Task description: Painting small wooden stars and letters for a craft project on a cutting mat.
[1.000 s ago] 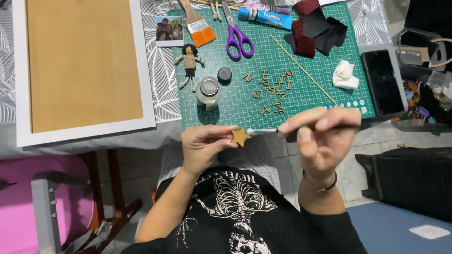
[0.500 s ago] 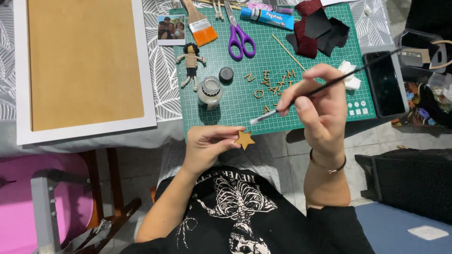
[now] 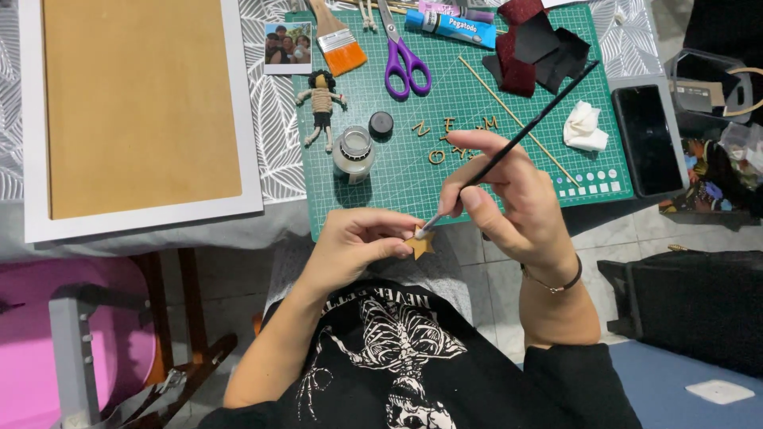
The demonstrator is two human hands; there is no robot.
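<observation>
Left hand (image 3: pixel 358 242) pinches wooden star (image 3: pixel 420 244) at lap level | right hand (image 3: pixel 509 199) grips thin brush (image 3: pixel 509 155), tip touching star | step: coating star | next, judged: steady strokes; open jar (image 3: pixel 353 151) beyond hands on green mat (image 3: pixel 477 171).

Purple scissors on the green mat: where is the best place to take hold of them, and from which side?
Judging by pose, grip the purple scissors by the handle loops, coming from the person's side: the loops point toward the body, the closed blades away, with bare cutting mat before them.

Open mat (image 3: pixel 381 199) before jar (image 3: pixel 353 151)
</observation>
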